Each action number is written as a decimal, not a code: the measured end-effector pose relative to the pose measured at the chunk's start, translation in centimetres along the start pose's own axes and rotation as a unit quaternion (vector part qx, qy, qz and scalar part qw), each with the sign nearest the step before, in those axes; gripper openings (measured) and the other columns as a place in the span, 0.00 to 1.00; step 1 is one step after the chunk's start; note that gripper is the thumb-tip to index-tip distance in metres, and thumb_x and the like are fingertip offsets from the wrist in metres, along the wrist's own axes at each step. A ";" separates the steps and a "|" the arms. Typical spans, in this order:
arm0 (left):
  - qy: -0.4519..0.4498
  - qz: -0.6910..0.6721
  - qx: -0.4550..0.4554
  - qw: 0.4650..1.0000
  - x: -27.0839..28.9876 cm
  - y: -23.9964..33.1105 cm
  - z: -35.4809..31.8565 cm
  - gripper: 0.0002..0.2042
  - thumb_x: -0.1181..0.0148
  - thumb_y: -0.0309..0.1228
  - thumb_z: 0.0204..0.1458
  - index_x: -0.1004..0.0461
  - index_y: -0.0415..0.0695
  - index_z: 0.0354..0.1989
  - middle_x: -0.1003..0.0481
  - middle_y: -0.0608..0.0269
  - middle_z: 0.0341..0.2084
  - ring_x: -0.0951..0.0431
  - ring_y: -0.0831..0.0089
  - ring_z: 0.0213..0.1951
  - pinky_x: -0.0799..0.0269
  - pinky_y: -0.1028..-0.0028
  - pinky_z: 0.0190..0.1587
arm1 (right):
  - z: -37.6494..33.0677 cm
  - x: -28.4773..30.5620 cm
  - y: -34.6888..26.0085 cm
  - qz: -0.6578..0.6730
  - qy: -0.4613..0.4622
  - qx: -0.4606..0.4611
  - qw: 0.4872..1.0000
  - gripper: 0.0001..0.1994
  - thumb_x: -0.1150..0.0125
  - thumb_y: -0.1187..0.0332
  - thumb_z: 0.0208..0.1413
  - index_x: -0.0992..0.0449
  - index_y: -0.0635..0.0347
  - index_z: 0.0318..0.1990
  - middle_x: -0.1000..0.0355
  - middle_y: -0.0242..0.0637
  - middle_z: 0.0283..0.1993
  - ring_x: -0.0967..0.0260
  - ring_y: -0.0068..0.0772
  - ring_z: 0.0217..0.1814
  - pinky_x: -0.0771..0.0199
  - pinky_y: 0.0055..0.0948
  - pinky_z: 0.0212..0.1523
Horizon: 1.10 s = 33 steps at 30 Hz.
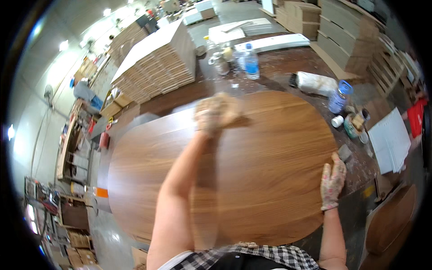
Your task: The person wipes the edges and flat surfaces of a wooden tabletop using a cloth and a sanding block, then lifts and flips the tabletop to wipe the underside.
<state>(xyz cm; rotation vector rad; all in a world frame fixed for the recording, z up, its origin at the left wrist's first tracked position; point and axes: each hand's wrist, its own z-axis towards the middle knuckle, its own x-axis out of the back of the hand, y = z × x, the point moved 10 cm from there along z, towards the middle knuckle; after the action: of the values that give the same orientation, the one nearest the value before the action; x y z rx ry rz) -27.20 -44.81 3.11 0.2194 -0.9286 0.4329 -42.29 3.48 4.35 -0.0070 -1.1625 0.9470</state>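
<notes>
A large rounded wooden tabletop with brown grain lies flat before me. My left hand, in a patterned glove, presses a tan cloth onto its far part; hand and cloth are somewhat blurred. At the tabletop's right edge rests my right hand, gloved too, its fingers stretched out and apart. A small grey block lies just beyond those fingertips.
Beyond the tabletop stand a water bottle, jars and a stack of pale boards. To the right are a wrapped roll, a blue-capped bottle, an open can and white sheets.
</notes>
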 end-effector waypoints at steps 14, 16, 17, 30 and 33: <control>-0.158 0.186 0.329 0.912 16.8 -37.3 -18.4 0.15 0.51 0.35 0.53 0.24 0.51 0.47 0.25 0.60 0.48 0.26 0.59 0.52 0.32 0.58 0.54 | -0.9 -0.5 6.3 -0.237 -0.017 -0.009 0.971 0.18 0.52 0.67 0.67 0.33 0.68 0.60 0.36 0.53 0.64 0.39 0.52 0.66 0.40 0.42 0.67; -0.132 0.201 0.404 0.882 21.4 -44.3 -27.0 0.22 0.47 0.43 0.50 0.26 0.50 0.53 0.27 0.60 0.52 0.29 0.58 0.56 0.35 0.59 0.58 | -0.2 -1.7 6.9 -0.243 -0.041 -0.034 0.969 0.18 0.54 0.66 0.68 0.33 0.68 0.59 0.36 0.52 0.64 0.39 0.52 0.66 0.38 0.42 0.66; -0.047 0.239 0.397 0.885 23.8 -45.9 -31.0 0.24 0.48 0.43 0.50 0.28 0.49 0.56 0.28 0.60 0.53 0.29 0.58 0.57 0.36 0.59 0.60 | 0.1 -2.4 7.4 -0.252 -0.044 -0.039 0.966 0.18 0.54 0.65 0.68 0.33 0.68 0.59 0.36 0.52 0.64 0.38 0.52 0.65 0.38 0.41 0.65; -0.150 0.314 0.418 0.839 37.0 -22.5 -46.4 0.32 0.41 0.31 0.51 0.39 0.51 0.68 0.37 0.58 0.65 0.39 0.57 0.66 0.43 0.62 0.68 | 0.6 -3.2 10.9 -0.293 -0.066 -0.082 0.950 0.21 0.54 0.56 0.68 0.33 0.57 0.62 0.39 0.43 0.67 0.38 0.46 0.66 0.37 0.46 0.63; -0.123 0.118 0.373 0.912 32.6 -11.2 -43.6 0.34 0.40 0.32 0.51 0.41 0.49 0.69 0.42 0.55 0.68 0.45 0.54 0.70 0.55 0.56 0.72 | 0.6 -2.4 10.1 -0.291 -0.077 -0.100 0.949 0.23 0.56 0.52 0.68 0.34 0.54 0.63 0.41 0.38 0.69 0.41 0.44 0.69 0.41 0.49 0.65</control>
<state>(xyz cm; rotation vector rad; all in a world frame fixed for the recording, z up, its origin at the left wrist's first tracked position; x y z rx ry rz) 26.41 -30.24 4.12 0.8825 -1.0053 0.9979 -49.22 8.03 -1.84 0.2382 -1.2996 0.3089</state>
